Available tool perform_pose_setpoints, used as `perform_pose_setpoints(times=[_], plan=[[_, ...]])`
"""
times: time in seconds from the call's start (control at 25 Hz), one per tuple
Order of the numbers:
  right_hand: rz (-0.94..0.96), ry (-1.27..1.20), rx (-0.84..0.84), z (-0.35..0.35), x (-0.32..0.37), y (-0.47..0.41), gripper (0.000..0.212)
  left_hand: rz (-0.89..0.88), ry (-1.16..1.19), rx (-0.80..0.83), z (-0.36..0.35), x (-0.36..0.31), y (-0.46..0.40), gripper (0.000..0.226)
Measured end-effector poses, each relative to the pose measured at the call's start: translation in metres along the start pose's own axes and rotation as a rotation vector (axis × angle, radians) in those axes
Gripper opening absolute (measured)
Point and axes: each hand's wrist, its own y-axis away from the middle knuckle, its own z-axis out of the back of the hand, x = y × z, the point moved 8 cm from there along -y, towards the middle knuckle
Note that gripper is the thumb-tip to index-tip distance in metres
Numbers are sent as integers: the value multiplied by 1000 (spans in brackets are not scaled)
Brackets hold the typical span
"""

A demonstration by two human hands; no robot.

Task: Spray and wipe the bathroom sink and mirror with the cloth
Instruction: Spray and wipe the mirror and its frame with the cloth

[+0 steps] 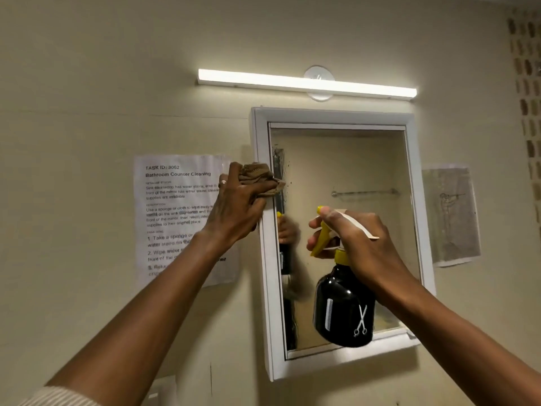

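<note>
A white-framed mirror (351,171) hangs on the beige wall. My left hand (237,203) grips a crumpled brown cloth (259,178) and presses it against the mirror frame's left edge, about halfway up. My right hand (360,244) holds a black spray bottle (341,309) with a yellow trigger in front of the lower glass, nozzle pointing left and fingers on the trigger. The bottle bears a white comb and scissors print. Dark specks mark the glass near the cloth. The sink is out of view.
A lit tube light (307,83) runs above the mirror. A printed task sheet (175,206) is taped to the wall left of the mirror, partly behind my left arm. A sketch on paper (452,212) hangs to the right. Patterned tiles (527,83) line the far right.
</note>
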Motion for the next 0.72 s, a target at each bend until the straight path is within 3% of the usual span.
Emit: perform_pose_setpoints(times=[0.4, 0.72], plan=[[-69, -11, -10, -6, -14, 14, 36, 114, 12, 180, -68, -7, 165, 47], [-122, -13, -16, -5, -22, 33, 37, 152, 44, 210, -102, -26, 281, 51]])
